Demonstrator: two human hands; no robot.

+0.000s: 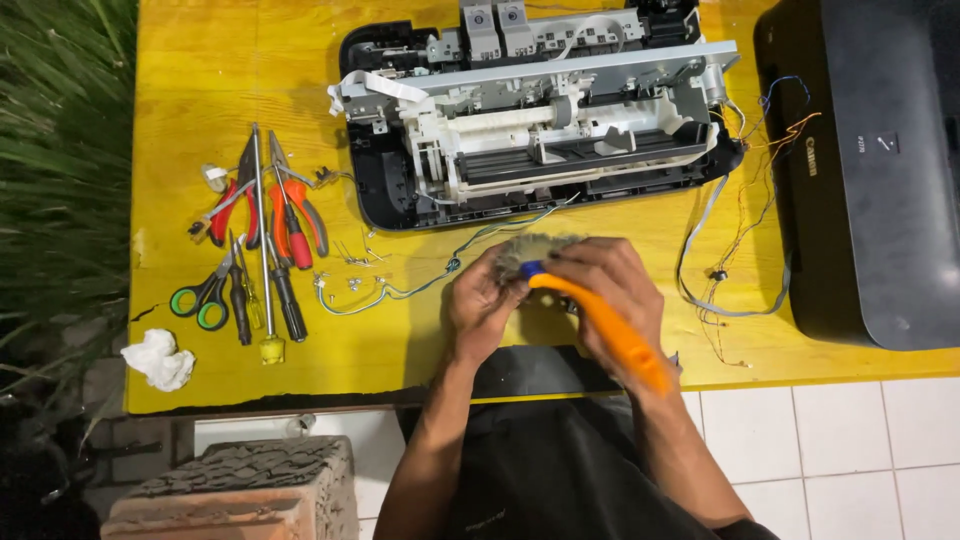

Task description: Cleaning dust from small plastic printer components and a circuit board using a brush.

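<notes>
My left hand [478, 305] grips a small grey dusty part [530, 250] just above the table's front edge. My right hand [605, 290] is closed around an orange-handled tool with a blue collar [610, 330], its tip pressed against that part. The two hands touch each other. Behind them lies an opened printer [530, 110] with its white and grey inner frame exposed on a black base. Thin loose wires [420, 285] run from the printer toward my left hand.
The yellow table [200, 60] carries pliers [290, 215], green-handled scissors [200, 300] and screwdrivers [265, 290] at the left, with a crumpled white tissue [158, 360]. A black printer cover [870, 170] lies at the right, with tangled wires [740, 240] beside it. A brick [250, 490] stands below.
</notes>
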